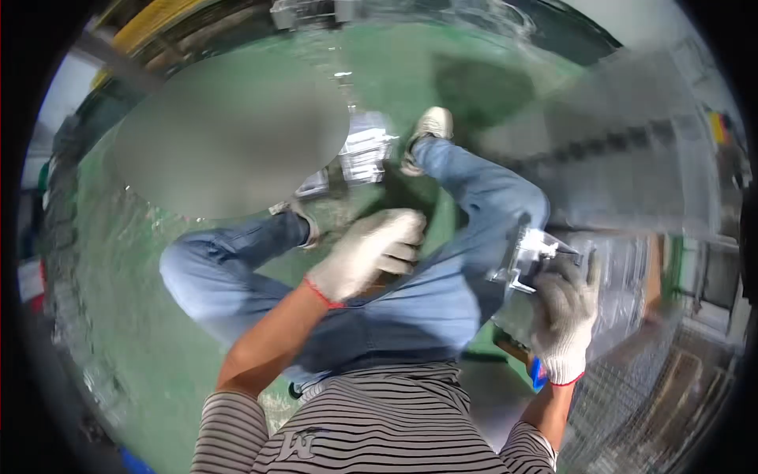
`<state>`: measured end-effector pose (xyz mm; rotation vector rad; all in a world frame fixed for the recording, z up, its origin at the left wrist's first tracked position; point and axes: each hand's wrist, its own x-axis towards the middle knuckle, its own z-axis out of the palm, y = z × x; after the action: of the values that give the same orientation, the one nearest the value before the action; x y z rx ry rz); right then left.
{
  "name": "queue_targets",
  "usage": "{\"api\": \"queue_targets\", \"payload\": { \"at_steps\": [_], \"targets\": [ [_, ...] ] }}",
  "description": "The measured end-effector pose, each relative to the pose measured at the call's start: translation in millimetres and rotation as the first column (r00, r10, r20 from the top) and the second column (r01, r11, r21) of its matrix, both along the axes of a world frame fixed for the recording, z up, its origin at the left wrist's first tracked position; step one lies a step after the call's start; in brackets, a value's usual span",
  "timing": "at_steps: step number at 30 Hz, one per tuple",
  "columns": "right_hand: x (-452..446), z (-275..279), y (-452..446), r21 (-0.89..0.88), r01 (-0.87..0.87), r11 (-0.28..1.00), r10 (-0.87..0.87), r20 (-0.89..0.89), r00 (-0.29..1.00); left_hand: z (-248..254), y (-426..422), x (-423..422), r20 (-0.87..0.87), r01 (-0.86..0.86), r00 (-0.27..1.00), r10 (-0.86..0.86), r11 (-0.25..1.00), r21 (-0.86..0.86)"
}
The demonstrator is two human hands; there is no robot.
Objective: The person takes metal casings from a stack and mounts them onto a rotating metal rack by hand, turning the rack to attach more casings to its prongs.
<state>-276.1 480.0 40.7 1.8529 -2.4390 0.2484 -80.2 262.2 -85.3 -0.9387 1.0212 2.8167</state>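
Observation:
My left hand [371,253], in a white knit glove with a red cuff, is over my lap between my knees. Its fingers are curled, and whatever may be inside them is hidden. Off to the right, my right hand [564,316] wears a similar glove and grips a shiny metal bracket-like part [525,257] beside my knee. One finger of that hand points outward. The part is smeared by motion and glare, so its exact shape is unclear.
Shiny metal pieces [367,150] lie on the green floor [103,284] ahead of my feet. A large grey blurred oval [237,134] covers the upper left. Stacked, clear-looking sheets or trays [620,284] stand at the right, near a wire-mesh basket [632,411] and a large grey box-like shape [616,150].

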Motion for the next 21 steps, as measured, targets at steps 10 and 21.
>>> {"api": "queue_targets", "payload": {
  "at_steps": [10, 21],
  "targets": [
    [120, -212, -193, 0.318, 0.294, 0.901, -0.062, 0.766, -0.640, -34, -17, 77, 0.316, -0.653, 0.712, 0.627, 0.757, -0.028],
    [145, -232, -288, 0.249, 0.072, 0.966, 0.013, 0.230, -0.973, -13, -129, 71, 0.253, -0.564, 0.580, 0.774, 0.606, -0.560]
  ]
}}
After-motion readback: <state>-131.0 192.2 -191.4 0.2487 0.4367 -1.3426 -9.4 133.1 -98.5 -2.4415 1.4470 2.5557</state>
